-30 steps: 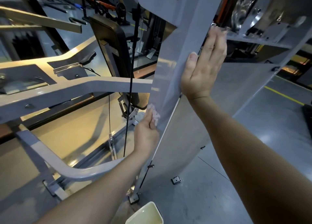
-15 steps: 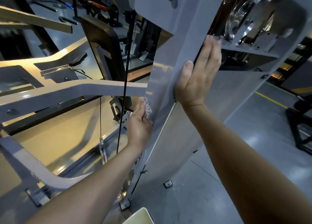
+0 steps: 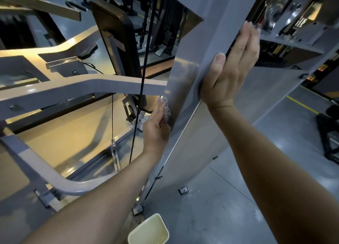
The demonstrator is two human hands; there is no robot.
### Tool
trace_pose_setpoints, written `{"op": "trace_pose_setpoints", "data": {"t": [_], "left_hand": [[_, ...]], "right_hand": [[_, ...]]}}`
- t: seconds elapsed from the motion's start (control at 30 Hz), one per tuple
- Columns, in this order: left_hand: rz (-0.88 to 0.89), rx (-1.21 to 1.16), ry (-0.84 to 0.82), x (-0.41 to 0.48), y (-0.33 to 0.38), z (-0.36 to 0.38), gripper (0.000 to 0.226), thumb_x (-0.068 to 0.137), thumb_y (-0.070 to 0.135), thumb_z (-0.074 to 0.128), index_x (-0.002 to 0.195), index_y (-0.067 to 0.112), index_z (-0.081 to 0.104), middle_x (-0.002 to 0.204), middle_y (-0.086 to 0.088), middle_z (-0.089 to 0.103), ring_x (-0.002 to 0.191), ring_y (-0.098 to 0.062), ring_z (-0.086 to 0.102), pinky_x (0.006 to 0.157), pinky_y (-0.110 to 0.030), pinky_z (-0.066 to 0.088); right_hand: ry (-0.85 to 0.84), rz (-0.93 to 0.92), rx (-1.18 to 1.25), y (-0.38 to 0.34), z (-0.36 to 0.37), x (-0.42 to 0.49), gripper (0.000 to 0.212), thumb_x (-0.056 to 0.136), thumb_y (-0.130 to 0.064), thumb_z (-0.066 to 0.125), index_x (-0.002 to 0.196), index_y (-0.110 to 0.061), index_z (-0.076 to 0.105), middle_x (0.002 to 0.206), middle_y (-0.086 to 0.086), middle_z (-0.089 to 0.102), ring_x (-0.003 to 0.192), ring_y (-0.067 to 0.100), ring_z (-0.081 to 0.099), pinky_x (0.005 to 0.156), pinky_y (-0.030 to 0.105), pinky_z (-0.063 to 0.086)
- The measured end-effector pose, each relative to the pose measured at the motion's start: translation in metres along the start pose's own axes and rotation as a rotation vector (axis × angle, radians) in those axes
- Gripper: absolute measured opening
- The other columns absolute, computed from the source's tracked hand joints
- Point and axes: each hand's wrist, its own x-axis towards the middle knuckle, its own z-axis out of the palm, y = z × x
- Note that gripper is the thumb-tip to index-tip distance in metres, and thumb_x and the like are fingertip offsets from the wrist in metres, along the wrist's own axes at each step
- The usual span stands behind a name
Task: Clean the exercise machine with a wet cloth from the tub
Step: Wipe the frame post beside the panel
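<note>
The grey exercise machine fills the view; its tall upright post [image 3: 198, 47] runs up the middle. My left hand [image 3: 156, 128] holds a bunched pale cloth [image 3: 165, 107] against the post's left face, just below where a grey crossbar [image 3: 102, 86] joins it. My right hand [image 3: 233, 67] lies flat on the post's right side, fingers straight and pointing up, thumb on the front face. A cream tub [image 3: 134, 234] of yellowish water stands on the floor at the bottom, near the post's foot.
A black cable [image 3: 142, 82] hangs just left of my left hand. A black padded backrest [image 3: 117, 41] stands behind it. A curved grey frame tube [image 3: 55, 177] crosses low on the left. Grey floor with a yellow line [image 3: 302, 106] lies to the right.
My left hand has slid the cloth up the post's left face, closer to the crossbar. My right hand has stayed flat on the post.
</note>
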Motion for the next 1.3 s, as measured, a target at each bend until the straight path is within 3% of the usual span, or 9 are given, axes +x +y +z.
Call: {"op": "trace_pose_setpoints", "data": {"t": [0.2, 0.4, 0.5, 0.73, 0.83, 0.97, 1.07, 1.2, 1.3], "left_hand": [[-0.304, -0.001, -0.052, -0.017, -0.01, -0.004, 0.039, 0.099, -0.008, 0.05, 0.134, 0.003, 0.064, 0.099, 0.009, 0.067, 0.083, 0.005, 0.06, 0.086, -0.005, 0.042], [0.192, -0.101, 0.059, 0.032, 0.101, -0.002, 0.062, 0.09, -0.021, 0.05, 0.147, 0.004, 0.051, 0.152, -0.004, 0.049, 0.143, -0.007, 0.04, 0.114, -0.007, 0.025], [0.413, -0.027, 0.037, 0.018, 0.089, -0.002, 0.074, 0.085, -0.027, 0.044, 0.154, 0.0, 0.037, 0.16, -0.012, 0.039, 0.148, -0.007, 0.033, 0.121, -0.017, 0.025], [0.233, -0.013, 0.007, -0.011, 0.062, -0.003, 0.073, 0.088, -0.02, 0.045, 0.156, 0.005, 0.036, 0.153, 0.007, 0.044, 0.141, 0.011, 0.035, 0.119, -0.023, 0.034], [0.364, 0.021, 0.068, 0.027, 0.114, -0.004, 0.065, 0.093, -0.016, 0.049, 0.154, 0.004, 0.04, 0.159, -0.007, 0.042, 0.146, -0.007, 0.037, 0.116, -0.007, 0.023], [0.588, 0.07, 0.019, 0.027, 0.097, -0.002, 0.061, 0.097, -0.013, 0.046, 0.155, 0.002, 0.036, 0.161, -0.019, 0.036, 0.151, -0.025, 0.035, 0.121, -0.021, 0.026], [0.453, 0.087, -0.057, -0.003, 0.048, -0.005, 0.064, 0.097, -0.011, 0.045, 0.157, 0.007, 0.031, 0.162, -0.017, 0.036, 0.152, -0.026, 0.033, 0.125, -0.03, 0.026], [0.248, 0.166, -0.117, -0.026, 0.025, -0.012, 0.067, 0.099, -0.011, 0.042, 0.16, 0.013, 0.028, 0.167, -0.003, 0.024, 0.147, 0.002, 0.019, 0.116, -0.003, 0.011], [0.197, 0.164, -0.187, -0.038, 0.019, -0.022, 0.057, 0.107, 0.003, 0.04, 0.162, 0.014, 0.027, 0.165, 0.004, 0.033, 0.146, 0.004, 0.03, 0.118, -0.01, 0.021]], "right_hand": [[-0.013, -0.002, -0.008, -0.002, -0.003, -0.001, 0.063, 0.096, -0.022, 0.035, 0.145, 0.016, 0.04, 0.15, 0.032, 0.039, 0.142, 0.048, 0.037, 0.118, 0.058, 0.028], [-0.013, -0.004, -0.021, -0.002, -0.004, 0.0, 0.062, 0.096, -0.021, 0.036, 0.145, 0.016, 0.04, 0.15, 0.032, 0.039, 0.142, 0.048, 0.036, 0.119, 0.057, 0.028], [-0.018, -0.001, -0.014, -0.002, -0.004, 0.0, 0.062, 0.096, -0.021, 0.036, 0.146, 0.016, 0.04, 0.15, 0.032, 0.039, 0.142, 0.048, 0.036, 0.118, 0.057, 0.028], [-0.026, -0.009, -0.013, -0.003, -0.005, 0.001, 0.062, 0.095, -0.021, 0.036, 0.145, 0.016, 0.04, 0.15, 0.032, 0.039, 0.142, 0.05, 0.036, 0.119, 0.057, 0.027], [-0.035, -0.017, -0.02, -0.004, -0.007, 0.001, 0.062, 0.096, -0.023, 0.034, 0.145, 0.016, 0.04, 0.15, 0.032, 0.04, 0.142, 0.05, 0.037, 0.118, 0.058, 0.028], [-0.03, -0.029, -0.046, -0.002, -0.007, 0.002, 0.063, 0.097, -0.023, 0.034, 0.145, 0.017, 0.039, 0.15, 0.032, 0.039, 0.142, 0.049, 0.037, 0.118, 0.058, 0.028], [-0.057, -0.03, -0.048, -0.003, -0.008, 0.001, 0.062, 0.097, -0.022, 0.035, 0.146, 0.017, 0.038, 0.15, 0.033, 0.039, 0.142, 0.049, 0.036, 0.118, 0.058, 0.028], [-0.139, 0.02, -0.049, -0.01, -0.021, 0.002, 0.06, 0.103, -0.023, 0.034, 0.152, 0.012, 0.031, 0.158, 0.029, 0.031, 0.149, 0.043, 0.028, 0.124, 0.051, 0.022], [-0.256, 0.111, -0.061, -0.019, -0.038, -0.023, 0.058, 0.105, -0.024, 0.04, 0.156, 0.003, 0.03, 0.161, 0.021, 0.028, 0.152, 0.032, 0.025, 0.125, 0.047, 0.022]]}}
